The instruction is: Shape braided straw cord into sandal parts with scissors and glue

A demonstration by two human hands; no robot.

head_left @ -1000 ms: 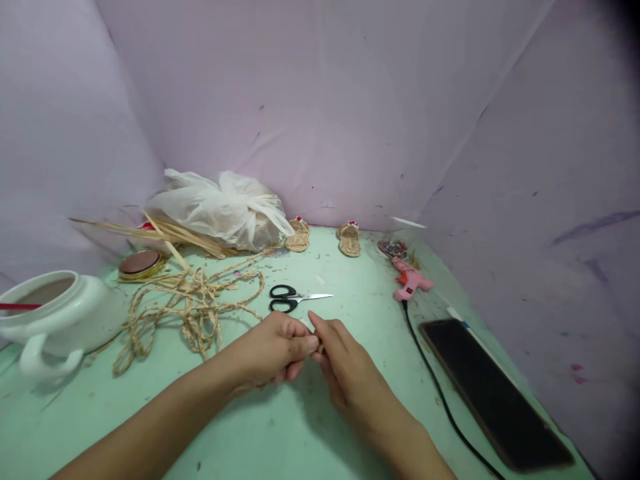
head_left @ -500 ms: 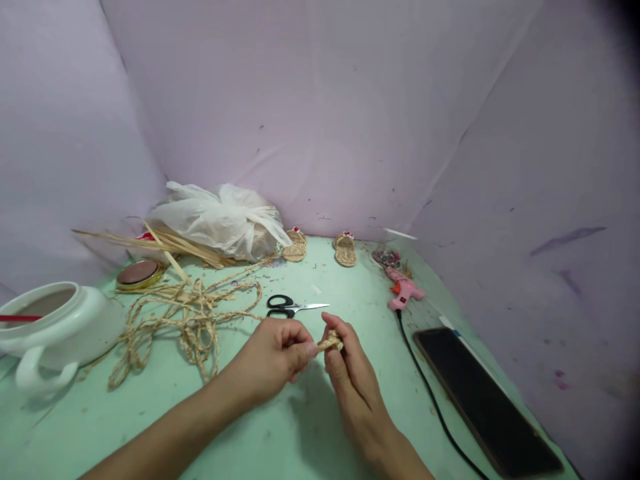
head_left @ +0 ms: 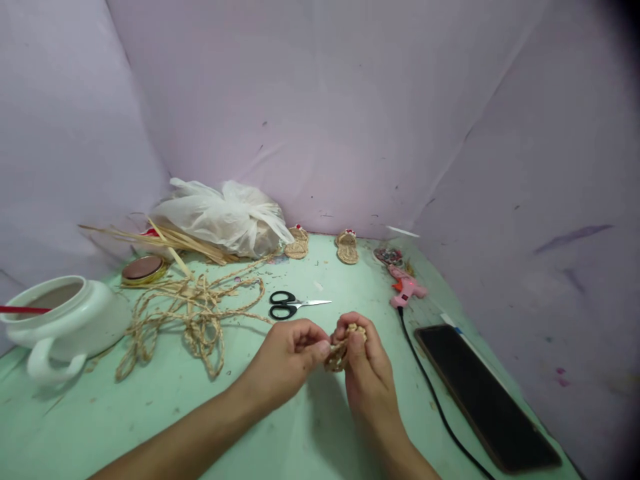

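Between my hands is a small coil of braided straw cord (head_left: 337, 357). My right hand (head_left: 367, 363) is closed around its far side, thumb pressed on top. My left hand (head_left: 295, 357) pinches the cord at the coil's left edge between thumb and fingertips. From behind my left hand the braid runs left to a loose, tangled heap of braided cord (head_left: 195, 320) on the table. Just beyond my hands lie scissors with black handles (head_left: 285, 305), blades pointing right. Two small woven straw slippers (head_left: 347, 248) with red and white trim rest near the back wall.
At the left stands a white handled pot (head_left: 100, 310) with a red stick in it. A round tin (head_left: 144, 269), straw strips (head_left: 200, 243) and a white plastic bag (head_left: 227, 217) lie behind. On the right are a pink glue gun (head_left: 409, 291), its black cable, and a phone (head_left: 487, 397).
The straw piece has turned in my fingers and now shows a looped coil below them. Both hands have shifted slightly right, and my right hand has closed further over it.
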